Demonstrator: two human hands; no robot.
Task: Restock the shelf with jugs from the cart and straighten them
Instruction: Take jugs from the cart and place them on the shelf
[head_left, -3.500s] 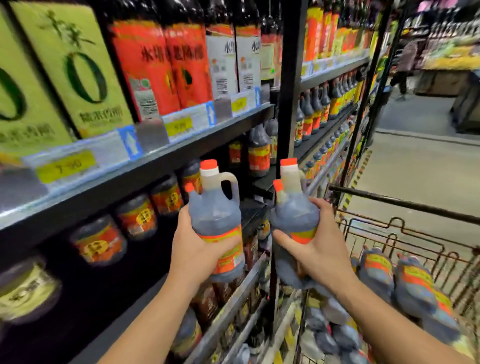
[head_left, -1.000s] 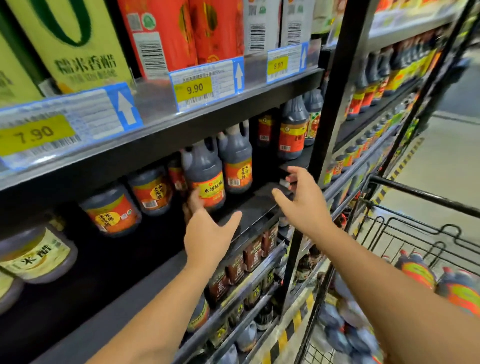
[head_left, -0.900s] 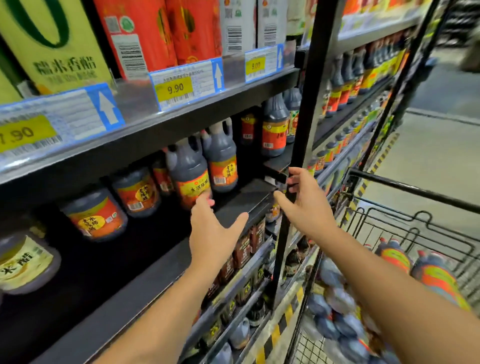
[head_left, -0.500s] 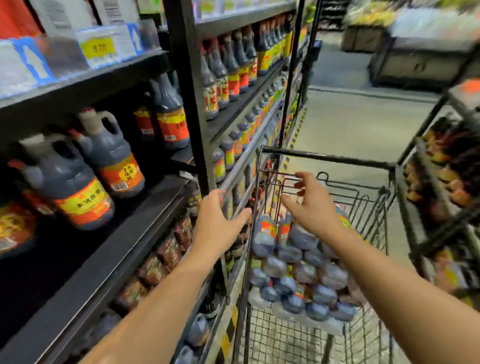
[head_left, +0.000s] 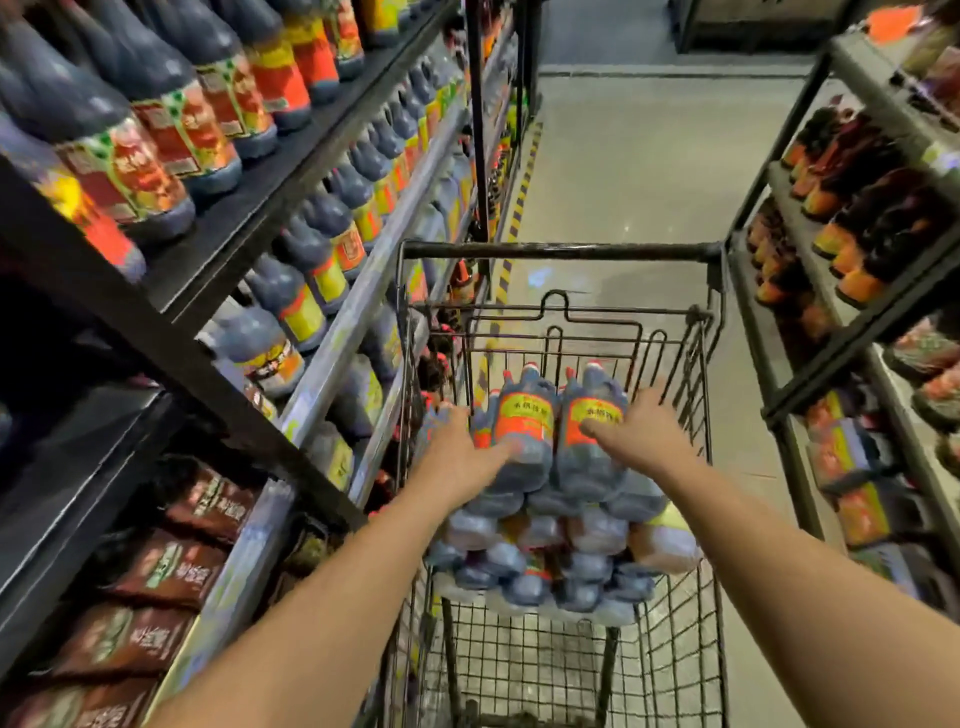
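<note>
Jugs (head_left: 524, 431) dark, orange-labelled, red-capped.

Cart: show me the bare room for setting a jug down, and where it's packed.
Free: wire floor of the cart, between the jugs and its near end. Crowded: the middle, jugs stacked side to side.
</note>
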